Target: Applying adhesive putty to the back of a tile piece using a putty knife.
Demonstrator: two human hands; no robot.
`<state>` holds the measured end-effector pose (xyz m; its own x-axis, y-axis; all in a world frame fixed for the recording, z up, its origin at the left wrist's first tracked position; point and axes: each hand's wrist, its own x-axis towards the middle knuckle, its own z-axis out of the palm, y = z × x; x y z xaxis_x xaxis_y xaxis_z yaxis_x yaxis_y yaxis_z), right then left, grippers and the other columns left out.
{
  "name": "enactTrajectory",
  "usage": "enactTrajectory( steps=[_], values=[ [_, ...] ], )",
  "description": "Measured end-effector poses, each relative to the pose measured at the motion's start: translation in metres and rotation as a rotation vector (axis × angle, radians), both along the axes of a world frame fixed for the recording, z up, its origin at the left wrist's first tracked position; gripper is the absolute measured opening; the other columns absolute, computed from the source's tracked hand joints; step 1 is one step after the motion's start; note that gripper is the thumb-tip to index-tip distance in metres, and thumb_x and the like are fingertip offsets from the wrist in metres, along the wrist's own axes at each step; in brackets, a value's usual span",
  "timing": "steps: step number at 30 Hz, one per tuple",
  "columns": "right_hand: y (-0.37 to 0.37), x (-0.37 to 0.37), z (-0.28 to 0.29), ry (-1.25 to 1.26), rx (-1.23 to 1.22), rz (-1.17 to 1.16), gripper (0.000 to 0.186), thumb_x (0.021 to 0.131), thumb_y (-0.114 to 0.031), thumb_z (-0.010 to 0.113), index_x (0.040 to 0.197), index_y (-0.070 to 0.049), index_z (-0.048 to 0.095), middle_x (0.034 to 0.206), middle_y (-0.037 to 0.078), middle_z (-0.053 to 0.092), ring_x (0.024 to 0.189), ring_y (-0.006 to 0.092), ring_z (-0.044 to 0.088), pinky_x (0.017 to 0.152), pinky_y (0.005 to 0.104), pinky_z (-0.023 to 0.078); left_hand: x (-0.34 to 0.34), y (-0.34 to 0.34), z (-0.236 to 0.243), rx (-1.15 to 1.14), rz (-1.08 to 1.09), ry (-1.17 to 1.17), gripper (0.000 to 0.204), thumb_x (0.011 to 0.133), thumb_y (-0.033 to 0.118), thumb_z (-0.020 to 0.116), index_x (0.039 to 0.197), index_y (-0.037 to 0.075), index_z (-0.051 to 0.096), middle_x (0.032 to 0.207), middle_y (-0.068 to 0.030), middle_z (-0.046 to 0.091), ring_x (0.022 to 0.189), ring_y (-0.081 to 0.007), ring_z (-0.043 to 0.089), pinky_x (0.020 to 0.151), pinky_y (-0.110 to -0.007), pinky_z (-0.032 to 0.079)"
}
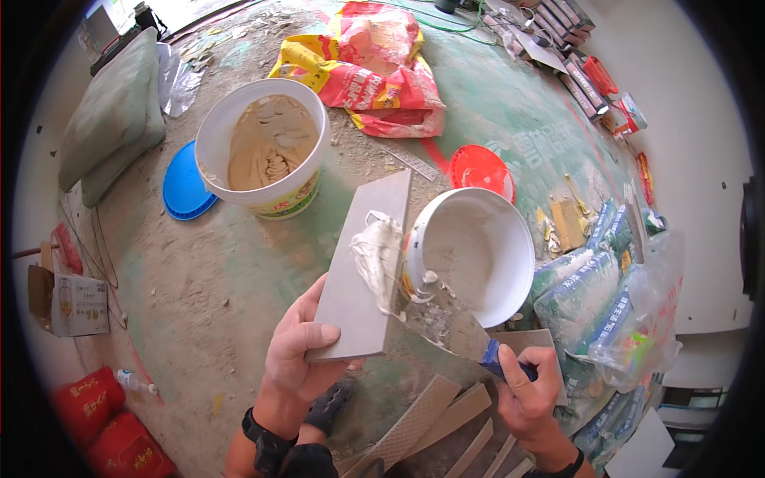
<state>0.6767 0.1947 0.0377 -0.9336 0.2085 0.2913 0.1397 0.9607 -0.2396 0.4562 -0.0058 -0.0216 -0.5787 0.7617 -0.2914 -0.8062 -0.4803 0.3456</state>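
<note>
In my left hand point(301, 344) is a narrow grey tile point(351, 295), tilted, thumb on its face and fingers behind. A lump of whitish paste point(377, 259) clings to the tile's right side. My right hand point(530, 390) grips the blue handle of a putty knife point(458, 328). Its smeared metal blade reaches left to the tile's edge at the paste. Just behind the blade stands a white bucket point(519, 263), its inside coated with pale paste. Farther left, a larger white bucket point(311, 107) holds tan paste.
A blue lid point(185, 187) and a red lid point(482, 169) lie by the buckets. Beyond is a crumpled red-yellow bag point(382, 88). Filled bags point(590, 291) line the right. Cut tile strips point(422, 418) lie near my feet. Grit and debris cover parts of the green floor point(247, 299).
</note>
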Motion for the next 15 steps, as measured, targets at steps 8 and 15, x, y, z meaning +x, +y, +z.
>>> enactTrajectory(
  steps=[8, 15],
  values=[
    [-0.003, -0.077, 0.018, -0.294, -1.067, -0.171, 0.043, 0.094, -0.03, 0.072, 0.116, 0.006, 0.064, 0.083, 0.005, 0.061, 0.066, 0.0109, 0.052, 0.058, 0.024, 0.04, -0.022, -0.03, -0.017, -0.02, 0.004, 0.009, 0.089, 0.067, 0.008, 0.071, 0.146, -0.009, 0.034, 0.125, -0.0198, 0.06, 0.101, -0.0266, 0.068, 0.085, -0.034, 0.058],
    [-0.011, -0.132, -0.033, -0.561, -1.471, -0.068, 0.058, 0.105, -0.051, 0.048, 0.104, 0.005, 0.064, 0.067, 0.008, 0.06, 0.051, 0.0099, 0.051, 0.049, 0.024, 0.041, -0.035, -0.061, -0.029, 0.106, 0.079, -0.055, 0.093, 0.066, 0.006, 0.069, 0.149, -0.011, 0.03, 0.133, -0.0209, 0.057, 0.116, -0.0285, 0.063, 0.1, -0.036, 0.052]
  ],
)
